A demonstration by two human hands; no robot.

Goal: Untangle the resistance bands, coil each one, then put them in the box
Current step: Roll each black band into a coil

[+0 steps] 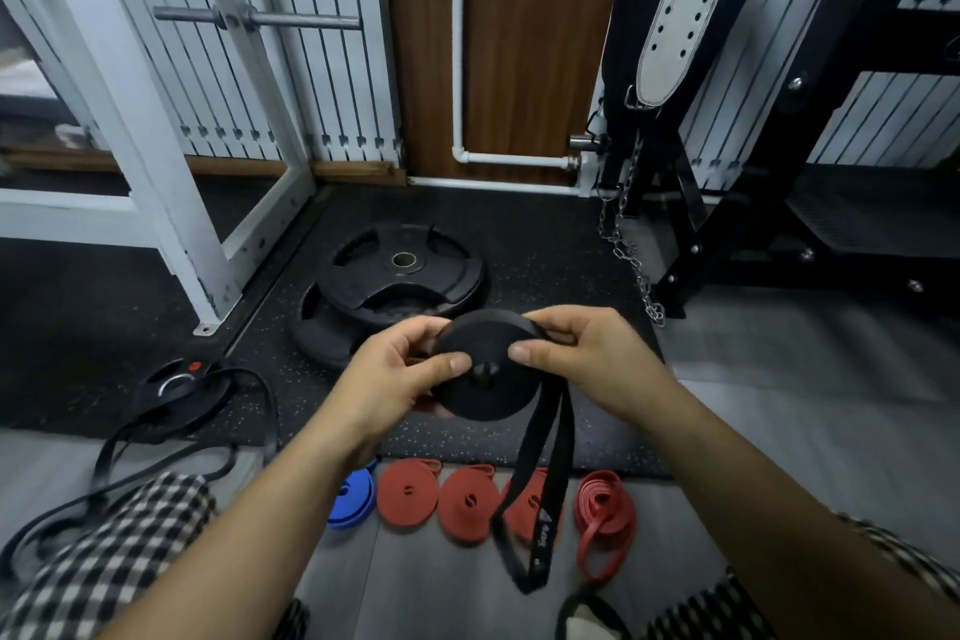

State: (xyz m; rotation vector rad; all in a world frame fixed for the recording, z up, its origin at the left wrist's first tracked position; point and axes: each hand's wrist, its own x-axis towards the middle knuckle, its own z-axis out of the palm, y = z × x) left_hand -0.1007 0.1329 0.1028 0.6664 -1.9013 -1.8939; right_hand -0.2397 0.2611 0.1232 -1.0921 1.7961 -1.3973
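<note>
Two hands: both are gripping one black band coil (485,369), held up above the floor mat (545,244).
Rack frame (156,161): white, standing at the left on the floor.
Dark rack (737,203): standing at the right, with a white belt (680,10) hanging on it and a chain (626,244) trailing down to the mat.
Weight plates (400,276): two black plates are lying stacked on the mat, just behind the held coil.
Loose black bands (171,442): lying uncoiled at the left, draped over a small plate (182,382) with a red spot.
Black band coil: wound into a flat disc; its free tail (540,494) is hanging down in a doubled strip over the red coils.
Left hand (395,379): fingers are curling round the coil's left edge, thumb pressing on its face.
Right hand (587,353): fingers are pinching the band at the coil's upper right edge, thumb lying on its face.
Red coils (408,494): three are lying in a row on the floor below the hands, touching or nearly so.
Loose red coil (605,517): lying at the row's right end, partly unwound.
Blue coil (353,499): lying at the row's left end, partly hidden by the left forearm.
</note>
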